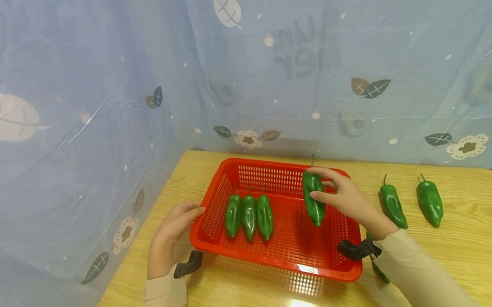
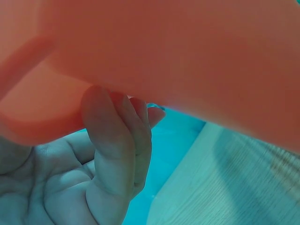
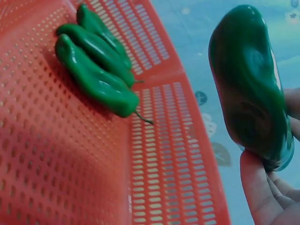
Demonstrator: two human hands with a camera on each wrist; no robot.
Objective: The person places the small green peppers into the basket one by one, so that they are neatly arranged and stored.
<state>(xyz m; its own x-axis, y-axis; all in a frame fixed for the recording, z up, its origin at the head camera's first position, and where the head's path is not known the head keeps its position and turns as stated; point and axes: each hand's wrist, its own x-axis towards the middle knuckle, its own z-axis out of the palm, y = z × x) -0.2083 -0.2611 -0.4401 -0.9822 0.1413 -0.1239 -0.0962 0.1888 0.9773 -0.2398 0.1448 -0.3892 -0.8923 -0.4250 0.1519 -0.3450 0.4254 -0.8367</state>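
Observation:
My right hand pinches a green pepper between thumb and fingers, over the right part of a red plastic basket. The pepper's stem points away from me in the head view; in the right wrist view the glossy pepper stands nearly upright above my fingertips. My left hand grips the basket's left rim. Up close in the left wrist view, the fingers bend up against the red wall. Three green peppers lie side by side in the basket's left half.
Two green peppers, a slim one and a wider one, lie on the wooden table right of the basket. Another pepper is partly hidden under my right forearm. A patterned blue sheet hangs behind and to the left.

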